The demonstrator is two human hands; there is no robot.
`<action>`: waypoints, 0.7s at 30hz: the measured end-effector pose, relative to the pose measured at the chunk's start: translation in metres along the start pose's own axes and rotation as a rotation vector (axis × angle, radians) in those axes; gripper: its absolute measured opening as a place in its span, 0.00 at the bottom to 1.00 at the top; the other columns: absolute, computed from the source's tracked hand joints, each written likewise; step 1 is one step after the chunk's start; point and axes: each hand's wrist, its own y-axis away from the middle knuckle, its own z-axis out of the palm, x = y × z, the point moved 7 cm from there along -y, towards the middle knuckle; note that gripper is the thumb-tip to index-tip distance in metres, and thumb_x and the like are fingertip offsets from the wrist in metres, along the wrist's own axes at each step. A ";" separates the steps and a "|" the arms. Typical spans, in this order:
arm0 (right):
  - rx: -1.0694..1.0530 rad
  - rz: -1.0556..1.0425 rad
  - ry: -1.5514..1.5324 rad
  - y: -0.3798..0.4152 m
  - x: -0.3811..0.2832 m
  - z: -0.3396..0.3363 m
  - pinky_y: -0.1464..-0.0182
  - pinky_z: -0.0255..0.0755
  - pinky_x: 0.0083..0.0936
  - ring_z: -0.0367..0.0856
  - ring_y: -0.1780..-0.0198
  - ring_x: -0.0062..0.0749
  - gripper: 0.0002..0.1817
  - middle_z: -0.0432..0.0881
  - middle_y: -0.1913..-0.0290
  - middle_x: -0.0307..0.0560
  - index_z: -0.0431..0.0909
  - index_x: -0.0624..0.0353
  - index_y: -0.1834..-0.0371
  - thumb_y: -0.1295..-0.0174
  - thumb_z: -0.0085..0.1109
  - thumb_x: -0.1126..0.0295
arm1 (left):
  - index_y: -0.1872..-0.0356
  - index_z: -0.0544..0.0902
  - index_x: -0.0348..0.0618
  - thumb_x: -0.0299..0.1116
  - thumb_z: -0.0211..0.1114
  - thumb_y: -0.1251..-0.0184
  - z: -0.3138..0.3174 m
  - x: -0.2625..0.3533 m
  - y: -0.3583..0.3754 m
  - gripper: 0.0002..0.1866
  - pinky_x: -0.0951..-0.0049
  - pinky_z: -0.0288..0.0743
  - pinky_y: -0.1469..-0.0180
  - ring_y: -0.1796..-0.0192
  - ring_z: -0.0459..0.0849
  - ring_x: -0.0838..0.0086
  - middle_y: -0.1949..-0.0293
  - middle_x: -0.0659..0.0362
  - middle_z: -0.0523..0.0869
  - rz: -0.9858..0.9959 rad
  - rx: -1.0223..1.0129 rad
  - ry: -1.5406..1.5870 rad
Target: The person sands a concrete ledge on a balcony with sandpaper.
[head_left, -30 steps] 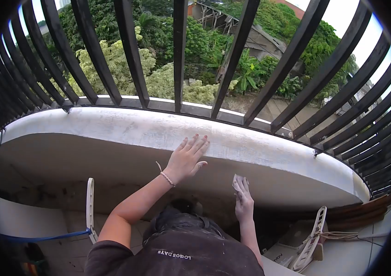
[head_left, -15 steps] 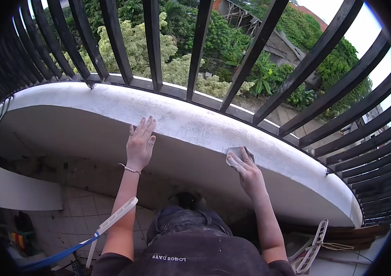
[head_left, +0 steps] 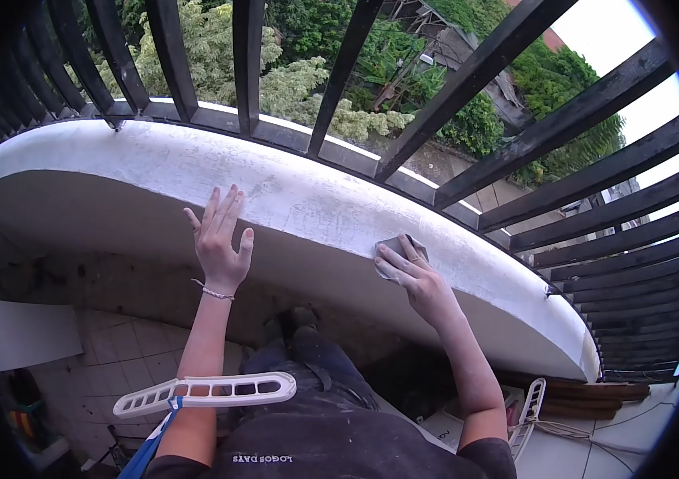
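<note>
A curved white ledge point(head_left: 307, 209) runs across the view beneath dark railing bars. My right hand point(head_left: 415, 275) presses a grey folded sheet point(head_left: 391, 249) against the ledge's top and inner edge, its fingers lying over the sheet. Farther left, my left hand point(head_left: 220, 239) has its fingers spread and holds nothing; its fingertips are at the ledge's inner edge. Pale dust coats the fingers of both hands. A braided bracelet point(head_left: 218, 293) circles the left wrist. Whether the left fingertips touch the ledge I cannot tell.
Dark railing bars point(head_left: 248, 68) stand along the ledge's outer side. A white slotted plastic strip point(head_left: 256, 389) with a blue band crosses near my left forearm. Another slotted strip point(head_left: 528, 415) lies at lower right beside brown boards point(head_left: 575, 399). A white panel point(head_left: 20, 334) is at lower left.
The view has shifted, moving the ledge and railing left in the frame. My left fingers have spread wider. The slotted strip by my left forearm has swung to nearly level. The right hand still holds the sheet.
</note>
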 end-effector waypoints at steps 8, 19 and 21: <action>-0.164 -0.123 -0.042 -0.015 0.012 -0.002 0.20 0.66 0.49 0.58 0.18 0.54 0.42 0.68 0.20 0.41 0.76 0.39 0.29 0.47 0.54 0.90 | 0.34 0.84 0.47 0.55 0.46 0.21 0.004 -0.002 -0.002 0.30 0.39 0.34 0.17 0.19 0.65 0.52 0.31 0.58 0.83 -0.038 0.030 0.049; -0.263 -0.202 -0.065 -0.034 0.015 -0.003 0.17 0.59 0.50 0.55 0.16 0.51 0.36 0.65 0.19 0.45 0.75 0.44 0.28 0.42 0.55 0.84 | 0.38 0.80 0.47 0.56 0.39 0.20 0.049 -0.023 0.014 0.30 0.42 0.35 0.16 0.21 0.64 0.49 0.34 0.56 0.81 0.083 0.395 0.034; -0.258 -0.209 -0.023 -0.025 0.020 -0.002 0.17 0.59 0.50 0.55 0.16 0.51 0.36 0.65 0.19 0.44 0.74 0.43 0.28 0.42 0.55 0.84 | 0.39 0.78 0.49 0.59 0.35 0.19 0.060 -0.027 0.016 0.31 0.41 0.37 0.17 0.23 0.66 0.52 0.34 0.57 0.80 0.107 0.487 -0.036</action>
